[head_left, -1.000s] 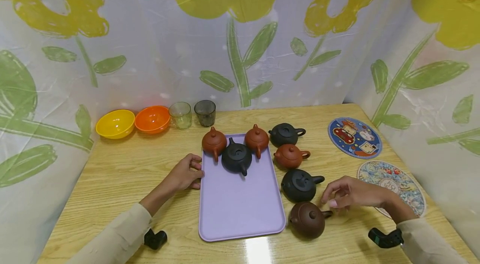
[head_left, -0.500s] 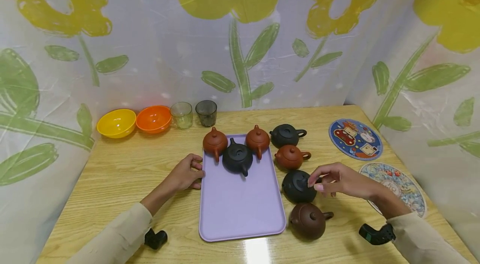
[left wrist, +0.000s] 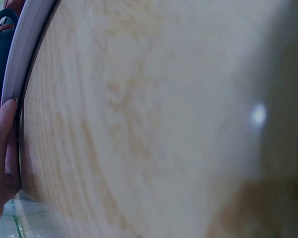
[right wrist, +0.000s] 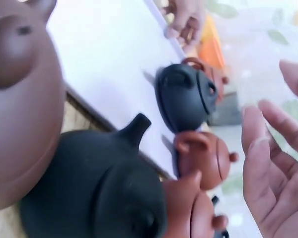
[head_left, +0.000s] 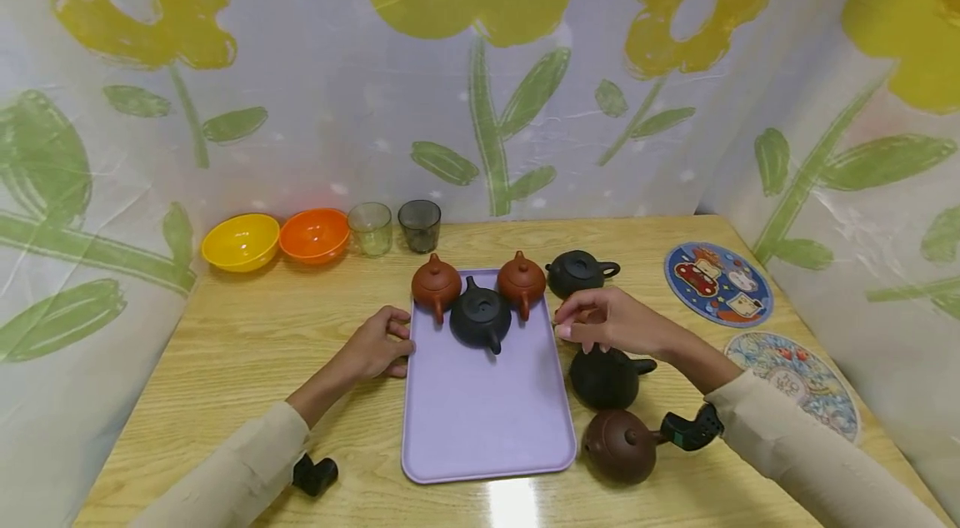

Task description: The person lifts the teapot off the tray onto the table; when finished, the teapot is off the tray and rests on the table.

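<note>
My left hand [head_left: 378, 345] holds the left rim of a lilac tray [head_left: 487, 428], thumb and fingers at its edge. At the tray's far end are a black teapot [head_left: 480, 316] and two reddish-brown teapots, left [head_left: 436, 285] and right [head_left: 522, 280]. Right of the tray stands a row: a black teapot [head_left: 577, 271], a reddish-brown teapot [right wrist: 184, 208], another black teapot [head_left: 603, 382] and a dark brown teapot [head_left: 618, 446]. My right hand [head_left: 615, 320] hovers over the row's reddish-brown teapot, largely hiding it in the head view. Its loosely bent fingers hold nothing.
Along the back left are a yellow bowl [head_left: 242, 245], an orange bowl [head_left: 315, 236], a pale green glass [head_left: 371, 230] and a grey glass [head_left: 420, 226]. Two round mats, blue [head_left: 716, 282] and patterned [head_left: 795, 382], lie right. Flowered curtains [head_left: 315, 95] surround the table.
My right hand has moved left and away from me, from beside the dark brown teapot, past the nearer black teapot, to above the reddish-brown one. The left hand stays at the tray.
</note>
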Tool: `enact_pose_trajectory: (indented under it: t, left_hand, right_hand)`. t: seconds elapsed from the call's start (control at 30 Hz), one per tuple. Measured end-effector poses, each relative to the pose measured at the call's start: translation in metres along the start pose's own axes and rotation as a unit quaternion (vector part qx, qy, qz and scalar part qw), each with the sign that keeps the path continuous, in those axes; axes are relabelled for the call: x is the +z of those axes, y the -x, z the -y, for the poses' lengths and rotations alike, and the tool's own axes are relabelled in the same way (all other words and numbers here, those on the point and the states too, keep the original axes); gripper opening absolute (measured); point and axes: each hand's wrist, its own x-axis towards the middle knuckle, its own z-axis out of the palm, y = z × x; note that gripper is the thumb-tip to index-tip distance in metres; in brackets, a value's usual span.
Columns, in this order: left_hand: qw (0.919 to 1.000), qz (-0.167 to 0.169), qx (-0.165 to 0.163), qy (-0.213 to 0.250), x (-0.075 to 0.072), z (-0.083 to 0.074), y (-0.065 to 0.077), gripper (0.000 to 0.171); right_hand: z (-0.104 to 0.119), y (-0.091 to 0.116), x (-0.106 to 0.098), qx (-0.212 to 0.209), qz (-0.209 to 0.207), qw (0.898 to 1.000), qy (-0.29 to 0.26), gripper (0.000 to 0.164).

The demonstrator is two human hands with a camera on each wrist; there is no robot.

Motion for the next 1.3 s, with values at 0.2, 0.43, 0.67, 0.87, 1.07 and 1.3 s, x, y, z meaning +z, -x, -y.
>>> enact_pose_trajectory:
  t: [0.2,0.43,0.67,0.87,1.07,1.3]
  left_hand:
    - [1.0000,0.001,-0.001,0.003,0.001,0.001,-0.001,0.048]
    - [1.0000,-0.004,-0.005,0.004,0.001,0.001,-0.003,0.047]
    - [1.0000,0.001,-0.001,0.009,0.000,0.003,-0.002,0.047]
    - [1.0000,0.001,0.003,0.007,0.000,0.003,-0.002,0.047]
    - [1.0000,-0.004,0.000,0.009,0.001,0.003,-0.003,0.047]
    - [0.9999,-0.005,-0.005,0.008,0.001,0.002,-0.003,0.047]
  right_hand:
    - [0.011,-0.028,0.012,0.030,-0.006,0.999,0.016,0.027]
    - [0.018,-0.054,0.026,0.076,0.006,0.997,0.029,0.026]
    - [0.015,-0.072,0.037,0.109,0.024,0.993,0.042,0.026]
    - [0.016,-0.077,0.045,0.135,0.018,0.990,0.047,0.031]
    - [0.019,-0.080,0.055,0.156,0.020,0.984,0.084,0.034]
    - [0.017,-0.081,0.064,0.164,0.002,0.981,0.106,0.035]
